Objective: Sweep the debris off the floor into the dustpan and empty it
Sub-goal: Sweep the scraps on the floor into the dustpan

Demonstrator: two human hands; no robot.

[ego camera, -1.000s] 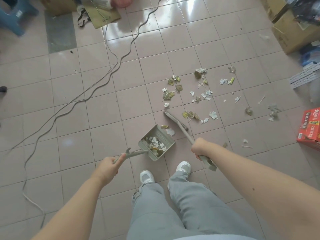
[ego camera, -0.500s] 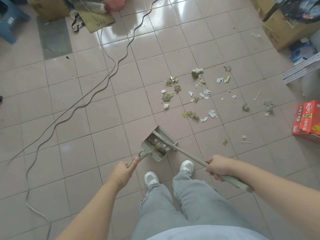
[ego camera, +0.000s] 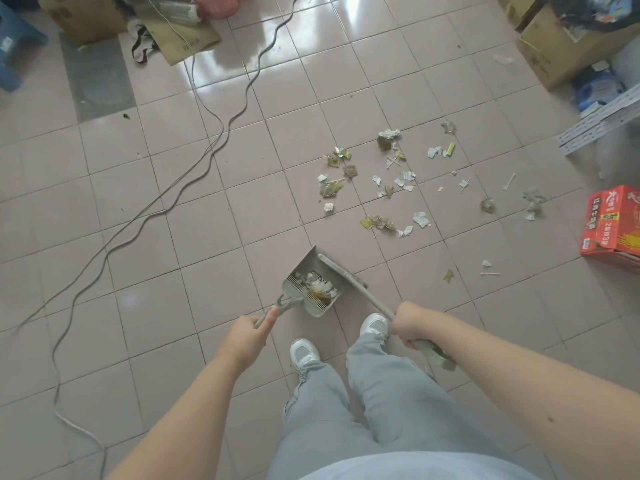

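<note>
Debris: torn paper scraps, yellow-green wrapper bits and thin sticks lie scattered on the floor ahead of you and to your right, well apart from the dustpan's mouth; a few stray pieces sit nearer the red carton.
Dustpan: grey, resting on the floor just ahead of your shoes, its open edge pointing away from you; a small heap of white and brown scraps sits inside against the comb-toothed back wall.
Left hand: your fingers are wrapped closed around the dustpan's handle, thumb lying along it.
Right hand: fist closed on the broom handle, whose end sticks out behind your wrist.
Broom: its head lies along the right side of the dustpan, touching it.
Floor: pinkish square tiles with dark grout, glossy with window glare toward the far edge; one grey patch breaks the pattern at far left.
Cables: two grey leads snake from the far edge down across the left side, clear of the debris.
Red carton: at the right edge.
Cardboard boxes: stacked in the far right corner, more at far left, with a blue stool beside them.
Your shoes: white, planted just behind the dustpan.
</note>
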